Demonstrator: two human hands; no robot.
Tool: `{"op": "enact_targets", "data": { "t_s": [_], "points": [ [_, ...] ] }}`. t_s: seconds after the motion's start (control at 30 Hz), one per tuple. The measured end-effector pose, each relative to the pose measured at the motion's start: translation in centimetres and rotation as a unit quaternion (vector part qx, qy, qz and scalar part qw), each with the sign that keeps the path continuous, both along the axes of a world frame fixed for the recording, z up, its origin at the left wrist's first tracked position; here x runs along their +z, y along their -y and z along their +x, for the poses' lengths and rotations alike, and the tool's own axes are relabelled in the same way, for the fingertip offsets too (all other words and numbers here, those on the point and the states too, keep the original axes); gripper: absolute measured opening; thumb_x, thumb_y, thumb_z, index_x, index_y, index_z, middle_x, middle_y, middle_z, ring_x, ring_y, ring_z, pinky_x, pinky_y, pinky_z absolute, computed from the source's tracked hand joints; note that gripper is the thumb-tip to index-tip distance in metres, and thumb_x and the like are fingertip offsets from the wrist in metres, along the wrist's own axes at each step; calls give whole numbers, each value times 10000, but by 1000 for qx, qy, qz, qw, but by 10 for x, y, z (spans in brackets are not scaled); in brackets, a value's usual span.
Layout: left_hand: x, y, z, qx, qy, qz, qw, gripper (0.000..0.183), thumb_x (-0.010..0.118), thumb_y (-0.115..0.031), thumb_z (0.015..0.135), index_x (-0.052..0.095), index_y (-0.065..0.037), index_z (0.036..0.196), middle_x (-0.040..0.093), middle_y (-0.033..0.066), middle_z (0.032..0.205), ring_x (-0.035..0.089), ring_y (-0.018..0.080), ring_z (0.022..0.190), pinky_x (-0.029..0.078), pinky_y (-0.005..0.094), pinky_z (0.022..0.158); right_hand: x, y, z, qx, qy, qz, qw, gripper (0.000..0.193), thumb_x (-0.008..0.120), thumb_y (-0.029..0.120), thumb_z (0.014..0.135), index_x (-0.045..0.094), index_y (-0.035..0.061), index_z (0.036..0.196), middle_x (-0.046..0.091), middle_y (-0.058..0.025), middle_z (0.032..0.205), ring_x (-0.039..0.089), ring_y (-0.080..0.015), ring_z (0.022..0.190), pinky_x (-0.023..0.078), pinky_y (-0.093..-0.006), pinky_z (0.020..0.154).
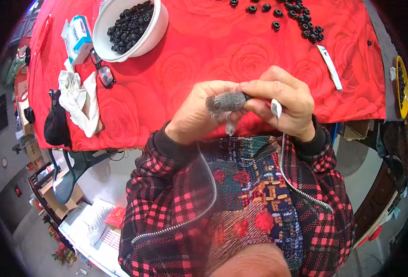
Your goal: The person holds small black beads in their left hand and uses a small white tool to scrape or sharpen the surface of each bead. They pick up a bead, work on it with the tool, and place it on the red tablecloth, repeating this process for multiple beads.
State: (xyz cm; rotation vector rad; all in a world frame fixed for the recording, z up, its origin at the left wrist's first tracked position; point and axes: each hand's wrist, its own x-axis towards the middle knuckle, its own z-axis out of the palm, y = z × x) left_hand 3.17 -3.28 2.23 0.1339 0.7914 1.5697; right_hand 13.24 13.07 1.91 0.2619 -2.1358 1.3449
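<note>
My two hands meet over the near edge of the red-covered table. My left hand is closed, and a grey knit cover seems to sit over its thumb. Another fingertip below it looks wrapped in something pale. At the tip of the grey cover a small black part shows, pinched between both hands and mostly hidden by fingers. My right hand is closed on it from the other side. Between the right fingers sticks out a thin white piece, whose kind I cannot make out.
A white bowl full of black round parts stands far left. Loose black parts lie far right near a white strip. Glasses, a tissue box, white cloth and a black pouch lie left.
</note>
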Motion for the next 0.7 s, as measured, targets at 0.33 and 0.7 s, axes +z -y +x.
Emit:
{"op": "enact_targets", "data": {
  "t_s": [0.33, 0.7],
  "points": [
    [3, -5, 9, 96, -158, -13, 983, 302, 633, -147, 844, 595, 37, 1080, 648, 113, 906, 604, 151, 611, 498, 249, 498, 12, -6, 10, -1, 49, -45, 998, 332, 702, 81, 719, 588, -12, 1016, 545, -97, 727, 550, -204, 615, 431, -300, 534],
    [-1, -4, 4, 102, -198, 9, 975, 216, 572, -44, 875, 605, 35, 1073, 612, 70, 926, 606, 125, 701, 507, 221, 567, 6, -7, 5, -33, 167, -48, 984, 196, 551, 63, 849, 548, -19, 1027, 559, -141, 812, 573, -277, 718, 448, -338, 627]
  ]
}}
